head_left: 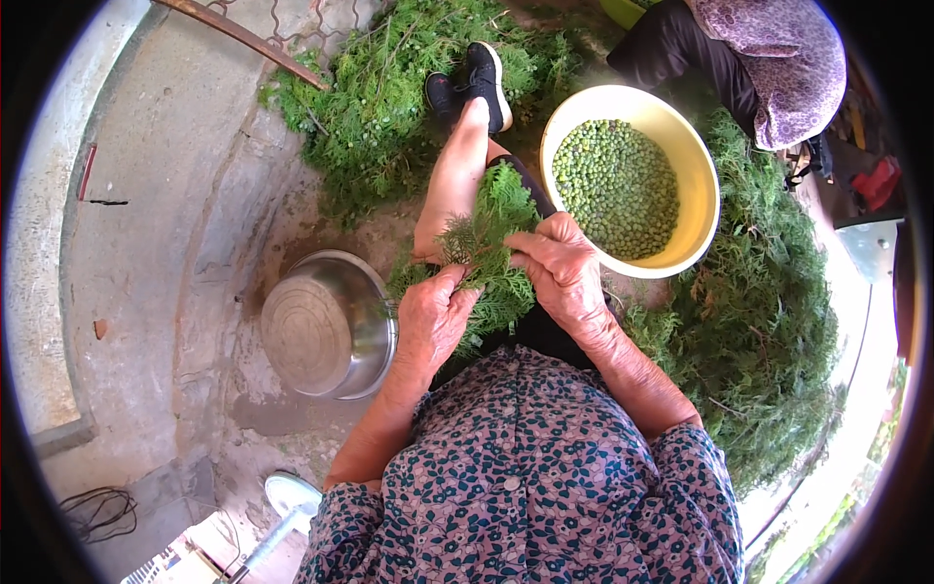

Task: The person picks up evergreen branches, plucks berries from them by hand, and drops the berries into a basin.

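Observation:
A leafy evergreen sprig lies across my lap, its flat green fronds spreading over my thighs. My left hand is closed around its stem, thumb on top. From the other side my right hand pinches into the foliage with curled fingers. Whether a small cone sits between those fingertips is too small to tell. Just beyond my right hand stands a yellow tub, partly filled with small round green cones.
A steel pot lies tipped on its side at my left. Cut evergreen branches are heaped by my feet, with another branch pile at the right. Another person's patterned sleeve shows at the upper right. A white fan-like object stands lower left.

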The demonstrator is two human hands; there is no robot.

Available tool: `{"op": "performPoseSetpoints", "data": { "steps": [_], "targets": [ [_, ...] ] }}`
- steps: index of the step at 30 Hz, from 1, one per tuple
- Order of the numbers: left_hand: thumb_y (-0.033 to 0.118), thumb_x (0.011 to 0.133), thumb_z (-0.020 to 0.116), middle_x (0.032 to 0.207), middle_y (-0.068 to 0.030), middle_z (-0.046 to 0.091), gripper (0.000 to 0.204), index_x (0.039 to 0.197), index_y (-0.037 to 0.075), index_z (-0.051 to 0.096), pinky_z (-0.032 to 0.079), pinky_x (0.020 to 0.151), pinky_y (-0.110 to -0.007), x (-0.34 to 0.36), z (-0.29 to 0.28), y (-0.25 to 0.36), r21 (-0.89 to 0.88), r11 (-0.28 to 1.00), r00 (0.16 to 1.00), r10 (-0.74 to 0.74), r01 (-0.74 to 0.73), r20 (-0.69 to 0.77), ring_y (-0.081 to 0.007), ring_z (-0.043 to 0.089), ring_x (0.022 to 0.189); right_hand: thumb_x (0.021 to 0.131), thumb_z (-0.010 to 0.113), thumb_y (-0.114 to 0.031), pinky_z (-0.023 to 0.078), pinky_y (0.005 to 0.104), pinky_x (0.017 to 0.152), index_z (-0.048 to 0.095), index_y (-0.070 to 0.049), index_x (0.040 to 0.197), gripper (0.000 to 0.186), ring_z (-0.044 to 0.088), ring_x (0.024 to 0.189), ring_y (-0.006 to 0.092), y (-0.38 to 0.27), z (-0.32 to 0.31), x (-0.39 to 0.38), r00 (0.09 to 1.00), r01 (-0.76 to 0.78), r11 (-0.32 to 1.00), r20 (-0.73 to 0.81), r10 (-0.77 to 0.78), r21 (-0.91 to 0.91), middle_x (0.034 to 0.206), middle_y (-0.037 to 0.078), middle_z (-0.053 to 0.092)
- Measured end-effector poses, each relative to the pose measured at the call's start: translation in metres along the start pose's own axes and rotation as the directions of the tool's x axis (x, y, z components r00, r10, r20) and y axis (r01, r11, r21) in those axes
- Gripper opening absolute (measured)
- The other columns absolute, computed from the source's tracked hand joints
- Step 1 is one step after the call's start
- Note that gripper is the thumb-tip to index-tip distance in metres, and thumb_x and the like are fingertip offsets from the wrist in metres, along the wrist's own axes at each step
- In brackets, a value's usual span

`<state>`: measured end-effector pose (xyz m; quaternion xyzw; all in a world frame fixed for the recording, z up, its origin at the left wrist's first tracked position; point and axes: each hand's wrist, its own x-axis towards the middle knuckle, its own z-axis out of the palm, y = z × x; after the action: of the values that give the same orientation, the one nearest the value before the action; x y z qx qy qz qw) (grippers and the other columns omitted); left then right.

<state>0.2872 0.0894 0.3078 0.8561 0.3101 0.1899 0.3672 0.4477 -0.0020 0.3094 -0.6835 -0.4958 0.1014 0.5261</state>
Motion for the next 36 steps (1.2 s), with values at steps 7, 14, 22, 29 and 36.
{"op": "performPoseSetpoints", "data": {
  "steps": [7, 14, 22, 29, 36],
  "targets": [
    [0.003, 0.076, 0.066, 0.061, -0.0103, 0.05, 0.019, 0.094, -0.003, 0.061, 0.038, 0.049, -0.027, 0.001, 0.002, 0.008, -0.139, 0.99, 0.997, 0.035, -0.026, 0.063, -0.0117, 0.042, 0.051, 0.07, 0.069, 0.0, 0.042, 0.0281, 0.066, 0.064, -0.003, 0.086, 0.017, 0.05, 0.069, 0.0164, 0.004, 0.001, 0.002, 0.983, -0.108, 0.988, -0.135, 0.123, 0.114, 0.071, 0.004, 0.053],
    [0.008, 0.078, 0.064, 0.058, -0.0134, 0.046, 0.012, 0.086, 0.0, 0.059, 0.037, 0.049, -0.031, 0.0, 0.002, 0.003, -0.286, 0.953, 0.99, -0.061, 0.096, 0.129, -0.0203, 0.046, 0.049, 0.076, 0.066, 0.001, 0.044, 0.0264, 0.061, 0.062, -0.003, 0.084, 0.01, 0.052, 0.067, 0.0142, 0.035, -0.014, 0.008, 0.873, -0.306, 0.924, -0.32, 0.368, 0.228, 0.075, 0.004, 0.057],
    [0.011, 0.083, 0.064, 0.071, 0.0049, 0.054, 0.013, 0.086, -0.001, 0.062, 0.038, 0.055, -0.021, 0.006, -0.009, 0.006, -0.471, 0.806, 0.932, -0.283, 0.358, 0.225, -0.0036, 0.045, 0.064, 0.081, 0.059, 0.001, 0.039, 0.0211, 0.051, 0.055, -0.005, 0.094, 0.014, 0.049, 0.054, 0.0117, 0.008, -0.033, 0.014, 0.841, -0.344, 0.171, 0.222, 0.493, 0.923, 0.068, 0.002, 0.054],
    [0.012, 0.083, 0.064, 0.075, 0.0041, 0.056, 0.015, 0.089, -0.001, 0.061, 0.04, 0.057, -0.021, 0.003, -0.007, 0.003, -0.452, 0.811, 0.926, -0.288, 0.372, 0.246, -0.0043, 0.047, 0.067, 0.078, 0.066, -0.002, 0.043, 0.0193, 0.055, 0.066, -0.003, 0.096, 0.019, 0.049, 0.061, 0.0068, -0.016, -0.018, 0.009, 0.966, -0.214, 0.856, -0.029, 0.258, 0.471, 0.081, 0.002, 0.058],
    [0.008, 0.08, 0.065, 0.08, 0.0029, 0.058, 0.025, 0.104, 0.0, 0.06, 0.041, 0.057, -0.021, 0.007, -0.008, 0.006, -0.619, 0.62, 0.874, -0.389, 0.483, 0.293, -0.006, 0.051, 0.067, 0.084, 0.059, -0.007, 0.046, 0.025, 0.072, 0.046, 0.003, 0.123, 0.042, 0.057, 0.084, 0.0142, -0.007, -0.029, 0.017, 0.876, -0.365, 0.298, 0.216, 0.432, 0.882, 0.102, 0.006, 0.056]
  ]
}}
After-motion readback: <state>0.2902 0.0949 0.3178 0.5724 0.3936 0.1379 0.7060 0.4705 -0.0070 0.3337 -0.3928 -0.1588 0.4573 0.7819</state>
